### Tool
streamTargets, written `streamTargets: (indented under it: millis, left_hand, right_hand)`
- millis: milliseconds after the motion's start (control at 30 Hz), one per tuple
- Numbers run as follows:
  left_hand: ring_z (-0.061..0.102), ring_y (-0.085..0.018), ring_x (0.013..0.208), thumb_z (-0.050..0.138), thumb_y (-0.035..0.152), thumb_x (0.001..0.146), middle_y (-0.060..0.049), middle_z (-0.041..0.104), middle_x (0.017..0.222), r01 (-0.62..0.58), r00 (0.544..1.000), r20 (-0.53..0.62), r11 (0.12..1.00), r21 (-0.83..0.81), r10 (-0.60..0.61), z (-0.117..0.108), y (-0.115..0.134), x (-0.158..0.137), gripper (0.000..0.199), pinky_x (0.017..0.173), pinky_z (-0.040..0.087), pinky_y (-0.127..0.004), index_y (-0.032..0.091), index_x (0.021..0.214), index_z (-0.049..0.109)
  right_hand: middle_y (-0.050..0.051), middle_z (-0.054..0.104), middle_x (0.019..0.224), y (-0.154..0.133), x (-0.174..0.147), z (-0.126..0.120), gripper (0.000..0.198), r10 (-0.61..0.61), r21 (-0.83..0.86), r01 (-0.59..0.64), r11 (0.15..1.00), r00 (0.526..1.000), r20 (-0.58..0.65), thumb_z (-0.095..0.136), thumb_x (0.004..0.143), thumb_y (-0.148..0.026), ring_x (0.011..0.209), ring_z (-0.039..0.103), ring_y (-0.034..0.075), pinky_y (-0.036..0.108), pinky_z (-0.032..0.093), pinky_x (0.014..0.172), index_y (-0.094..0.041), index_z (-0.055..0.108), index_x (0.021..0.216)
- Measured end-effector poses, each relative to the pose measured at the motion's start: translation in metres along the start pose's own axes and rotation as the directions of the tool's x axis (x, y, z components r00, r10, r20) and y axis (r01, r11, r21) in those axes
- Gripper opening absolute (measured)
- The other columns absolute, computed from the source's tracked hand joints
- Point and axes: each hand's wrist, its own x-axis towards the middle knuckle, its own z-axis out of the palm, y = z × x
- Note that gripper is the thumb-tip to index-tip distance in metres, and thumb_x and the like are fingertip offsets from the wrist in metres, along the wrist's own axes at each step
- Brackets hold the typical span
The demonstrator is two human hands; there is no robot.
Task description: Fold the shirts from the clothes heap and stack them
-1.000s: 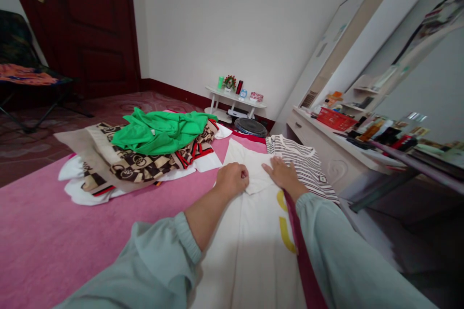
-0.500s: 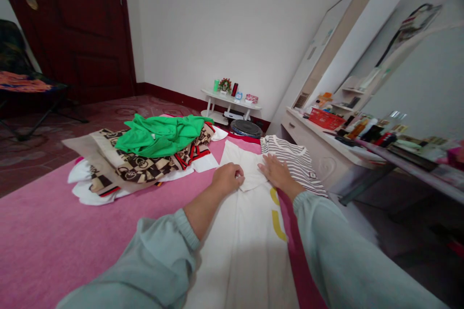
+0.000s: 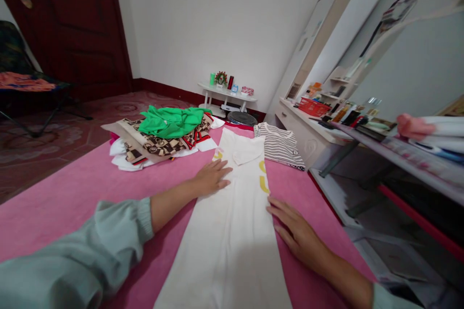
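A long white garment (image 3: 228,231) with yellow print along its right side lies lengthwise before me, its sides folded in. Near its far end a pointed white flap rests on top. My left hand (image 3: 212,178) lies flat on the garment's left edge, fingers spread. My right hand (image 3: 295,227) is by the right edge, fingers outstretched, with the fingertips at the cloth. Neither hand grips anything. Just beyond, to the right, a striped shirt (image 3: 281,147) lies folded.
Pink bedding (image 3: 145,183) spreads under the clothes. On the left, a green garment (image 3: 172,121) tops a pile with a brown patterned cloth (image 3: 163,145). At right stand a dressing table (image 3: 302,128) and a shelf (image 3: 406,154). A low white stand (image 3: 228,96) is by the wall.
My left hand has let go of the white cloth's far end and slid left onto its edge. My right hand has moved back toward me along the right edge. The view has shifted.
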Motion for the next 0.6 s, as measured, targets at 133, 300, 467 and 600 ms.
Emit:
streamTargets:
  millis: [133,300,467,600]
  left_hand:
    - [0.021,-0.026,0.143,0.043,0.039,0.095,-0.009,0.027,0.155,-0.123,0.991,0.048,0.989,-0.081,0.127,-0.017,-0.004,-0.054,0.047,0.116,0.019,-0.045,0.025,0.139,0.045]
    - [0.038,-0.020,0.135,0.042,0.021,0.094,-0.004,0.038,0.150,-0.153,0.981,0.080,0.953,-0.262,0.179,-0.047,-0.007,-0.109,0.041,0.110,0.032,-0.034,0.029,0.132,0.054]
    - [0.040,-0.025,0.134,0.059,0.027,0.086,-0.005,0.042,0.147,-0.204,0.954,0.147,0.927,-0.314,0.260,-0.073,0.006,-0.144,0.037,0.109,0.034,-0.037,0.032,0.123,0.062]
    - [0.038,-0.028,0.135,0.066,0.037,0.082,-0.003,0.044,0.146,-0.310,0.911,0.169,0.893,-0.326,0.377,-0.077,0.029,-0.158,0.035,0.111,0.032,-0.042,0.036,0.117,0.065]
  right_hand:
    - [0.007,0.041,0.148,-0.025,-0.040,-0.005,0.047,-0.107,0.029,0.105,0.994,0.991,0.083,0.046,0.092,-0.021,0.138,0.034,0.020,0.047,0.030,0.114,-0.027,0.044,0.139]
    - [0.006,0.042,0.147,-0.040,-0.058,-0.012,0.054,-0.217,0.034,0.214,0.976,0.971,0.103,0.050,0.090,-0.018,0.137,0.036,0.019,0.045,0.030,0.114,-0.029,0.039,0.142]
    - [0.006,0.047,0.144,-0.051,-0.048,-0.022,0.055,-0.306,0.054,0.302,0.952,0.946,0.107,0.054,0.089,-0.021,0.134,0.040,0.018,0.040,0.031,0.114,-0.031,0.041,0.141]
    - [0.004,0.052,0.140,-0.064,-0.040,-0.025,0.057,-0.422,0.098,0.416,0.904,0.905,0.059,0.058,0.087,-0.020,0.132,0.044,0.017,0.035,0.033,0.113,-0.033,0.042,0.140]
